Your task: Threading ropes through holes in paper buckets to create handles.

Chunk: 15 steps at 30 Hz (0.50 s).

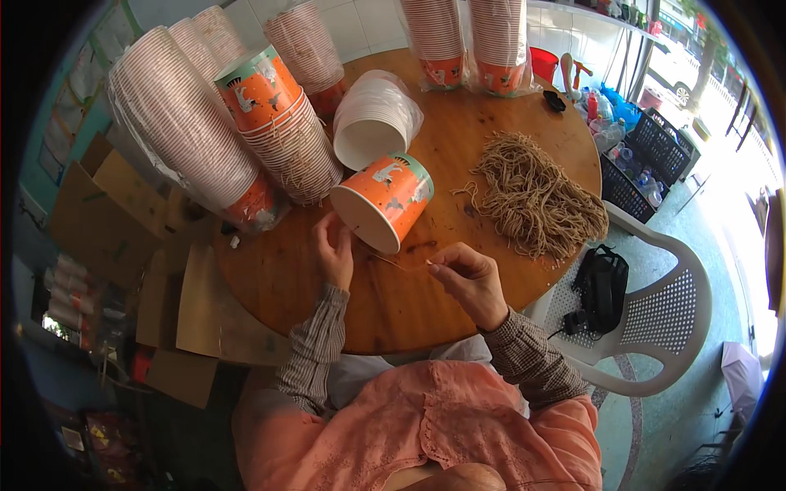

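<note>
An orange paper bucket (391, 192) with a green band and white animal prints lies tilted on its side on the round wooden table (385, 315), its white rim turned down toward me. My left hand (333, 250) is beside that rim, thumb and fingers pinched together around one end of a thin tan string (391, 263). The string runs slack just above the tabletop to my right hand (471, 281), where thumb and forefinger pinch its other end. Right of the bucket lies a loose heap of tan strings (536, 196).
Tall nested stacks of paper buckets (184, 123), some bagged, crowd the left and back. Strings drape over one orange stack (278, 123). White bowls (372, 123) lie bagged behind the bucket. Open cardboard boxes (196, 303) stand left; a white plastic chair (663, 311) holds a black bag (602, 286).
</note>
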Each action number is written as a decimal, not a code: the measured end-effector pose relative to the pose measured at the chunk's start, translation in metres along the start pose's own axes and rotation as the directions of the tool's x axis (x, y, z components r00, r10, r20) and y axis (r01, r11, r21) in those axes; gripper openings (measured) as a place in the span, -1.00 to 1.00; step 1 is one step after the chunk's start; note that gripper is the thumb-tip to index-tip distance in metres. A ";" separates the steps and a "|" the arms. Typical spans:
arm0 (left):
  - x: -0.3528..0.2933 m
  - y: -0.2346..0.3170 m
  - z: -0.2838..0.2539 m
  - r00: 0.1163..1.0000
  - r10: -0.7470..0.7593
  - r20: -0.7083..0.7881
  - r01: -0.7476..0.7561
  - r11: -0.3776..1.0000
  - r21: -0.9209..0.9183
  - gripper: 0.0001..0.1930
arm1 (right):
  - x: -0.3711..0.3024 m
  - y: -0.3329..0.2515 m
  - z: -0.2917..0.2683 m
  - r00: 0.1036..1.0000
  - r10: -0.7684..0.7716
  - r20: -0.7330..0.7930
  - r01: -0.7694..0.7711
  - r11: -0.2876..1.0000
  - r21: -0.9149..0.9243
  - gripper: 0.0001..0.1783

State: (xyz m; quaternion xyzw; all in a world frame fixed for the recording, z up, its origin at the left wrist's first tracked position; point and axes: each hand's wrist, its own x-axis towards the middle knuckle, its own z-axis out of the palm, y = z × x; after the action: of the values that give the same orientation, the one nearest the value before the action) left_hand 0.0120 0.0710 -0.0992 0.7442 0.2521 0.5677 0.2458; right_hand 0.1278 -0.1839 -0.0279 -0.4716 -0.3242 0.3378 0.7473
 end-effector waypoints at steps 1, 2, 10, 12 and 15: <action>-0.005 0.032 -0.005 0.996 -0.002 0.090 0.008 0.998 -0.062 -0.85 | 0.004 0.014 -0.005 0.988 -0.157 0.011 0.157 0.980 -0.125 -0.95; -0.008 0.061 -0.015 0.986 -0.002 0.166 0.020 0.994 -0.109 -0.87 | 0.007 0.023 -0.005 0.951 -0.304 0.057 0.308 0.921 -0.238 -0.95; -0.014 0.140 -0.038 0.824 0.328 0.462 -0.287 0.945 -0.160 -0.71 | 0.001 0.018 0.024 0.963 -0.247 0.105 0.268 0.895 -0.356 -0.92; -0.018 0.136 -0.036 0.819 0.306 0.486 -0.315 0.947 -0.066 -0.74 | 0.000 0.020 0.025 0.962 -0.251 0.111 0.274 0.875 -0.400 -0.92; -0.025 0.131 -0.032 0.840 0.179 0.512 -0.149 0.984 -0.098 -0.78 | -0.001 0.023 0.025 0.988 -0.119 0.101 0.147 0.922 -0.357 -0.92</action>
State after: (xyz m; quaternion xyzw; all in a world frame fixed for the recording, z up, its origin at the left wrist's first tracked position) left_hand -0.0123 -0.0415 -0.0248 0.8814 0.0963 0.3715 0.2753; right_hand 0.1027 -0.1645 -0.0410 -0.5650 -0.4411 0.2386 0.6552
